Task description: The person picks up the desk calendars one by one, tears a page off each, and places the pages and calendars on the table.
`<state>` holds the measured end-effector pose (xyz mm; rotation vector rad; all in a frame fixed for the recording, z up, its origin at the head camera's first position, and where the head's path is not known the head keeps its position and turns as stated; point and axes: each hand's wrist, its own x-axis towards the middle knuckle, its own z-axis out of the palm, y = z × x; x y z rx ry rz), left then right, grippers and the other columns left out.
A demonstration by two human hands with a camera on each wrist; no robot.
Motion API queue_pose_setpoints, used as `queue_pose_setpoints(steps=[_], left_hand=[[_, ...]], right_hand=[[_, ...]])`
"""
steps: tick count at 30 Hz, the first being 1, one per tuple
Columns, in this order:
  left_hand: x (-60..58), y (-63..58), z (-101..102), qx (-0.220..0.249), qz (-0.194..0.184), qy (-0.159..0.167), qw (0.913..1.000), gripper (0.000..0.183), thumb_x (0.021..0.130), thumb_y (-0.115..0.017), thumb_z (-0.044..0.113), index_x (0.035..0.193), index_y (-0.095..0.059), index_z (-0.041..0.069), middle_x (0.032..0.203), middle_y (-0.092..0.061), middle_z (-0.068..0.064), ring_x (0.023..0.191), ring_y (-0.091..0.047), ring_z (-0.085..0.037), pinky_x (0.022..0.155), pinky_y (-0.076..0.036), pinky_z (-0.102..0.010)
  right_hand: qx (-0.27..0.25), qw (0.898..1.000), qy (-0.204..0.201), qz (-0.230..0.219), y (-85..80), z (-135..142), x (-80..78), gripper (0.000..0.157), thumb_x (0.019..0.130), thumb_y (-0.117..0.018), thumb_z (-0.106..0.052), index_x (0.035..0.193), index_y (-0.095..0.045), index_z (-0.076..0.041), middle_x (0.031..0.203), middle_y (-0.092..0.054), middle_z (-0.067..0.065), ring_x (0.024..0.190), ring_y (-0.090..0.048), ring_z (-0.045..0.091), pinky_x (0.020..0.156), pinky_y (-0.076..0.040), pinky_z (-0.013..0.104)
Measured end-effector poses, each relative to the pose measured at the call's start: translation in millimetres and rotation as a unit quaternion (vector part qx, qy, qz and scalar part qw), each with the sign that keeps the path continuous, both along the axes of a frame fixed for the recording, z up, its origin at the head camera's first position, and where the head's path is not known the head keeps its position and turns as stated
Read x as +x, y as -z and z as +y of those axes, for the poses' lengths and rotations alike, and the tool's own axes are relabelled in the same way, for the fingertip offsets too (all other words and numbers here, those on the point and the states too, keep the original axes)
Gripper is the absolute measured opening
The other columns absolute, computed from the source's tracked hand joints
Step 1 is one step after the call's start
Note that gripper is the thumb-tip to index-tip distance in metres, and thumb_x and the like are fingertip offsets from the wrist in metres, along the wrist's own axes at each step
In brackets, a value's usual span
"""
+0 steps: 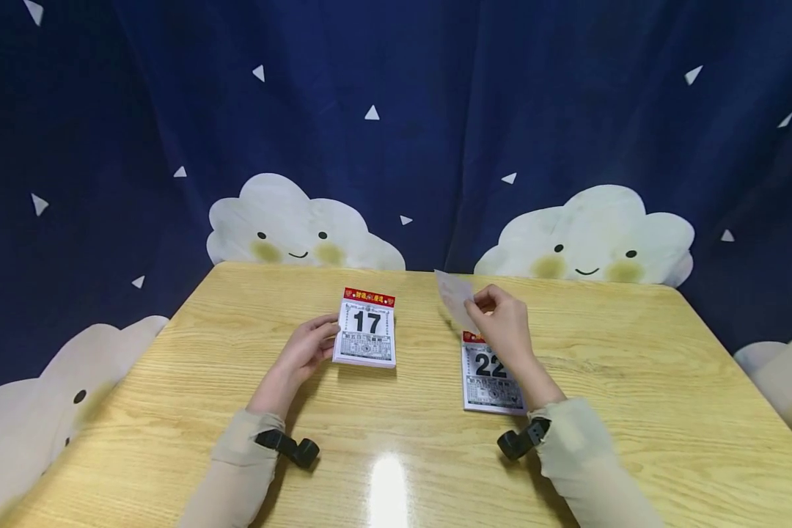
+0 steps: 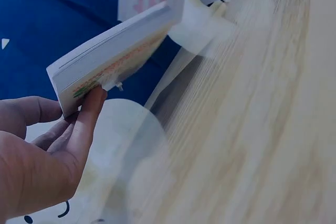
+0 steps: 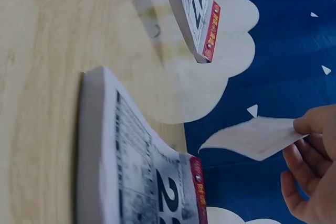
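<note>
In the head view my left hand (image 1: pixel 309 345) grips the left edge of a tear-off calendar (image 1: pixel 367 337) with a red header and a large 17. The left wrist view shows this calendar (image 2: pixel 113 51) raised off the table, fingers on its back and edge. My right hand (image 1: pixel 504 323) pinches a loose thin calendar sheet (image 1: pixel 454 295) between thumb and finger. Below that hand, a second calendar (image 1: pixel 485 378) showing 22 lies on the table, partly covered by the right hand and wrist. The right wrist view shows the pinched sheet (image 3: pixel 254 137) apart from the 22 calendar (image 3: pixel 142 166).
A wooden table (image 1: pixel 383 425) spreads beneath both hands. Behind it hangs a dark blue curtain (image 1: pixel 422 132) with white triangles and smiling clouds. Each wrist wears a black strap camera, one at the left (image 1: pixel 297 449) and one at the right (image 1: pixel 521 440).
</note>
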<state>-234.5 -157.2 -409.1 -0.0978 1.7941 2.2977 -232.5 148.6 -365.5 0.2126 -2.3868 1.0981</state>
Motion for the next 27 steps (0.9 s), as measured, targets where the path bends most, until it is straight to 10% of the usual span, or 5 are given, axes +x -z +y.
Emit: queue_pose_setpoints(steps=[27], left_hand=[[0.8, 6.1, -26, -0.022, -0.005, 0.015, 0.9996, 0.048, 0.089, -0.043, 0.002, 0.133, -0.031, -0.014, 0.080, -0.064, 0.004, 0.071, -0.062, -0.005, 0.065, -0.052, -0.019]], right_hand=[[0.246, 0.967, -0.049, -0.035, 23.0, -55, -0.1, 0.009, 0.074, -0.068, -0.013, 0.068, -0.061, -0.013, 0.062, -0.058, -0.003, 0.052, -0.046, 0.010, 0.047, -0.037, 0.025]])
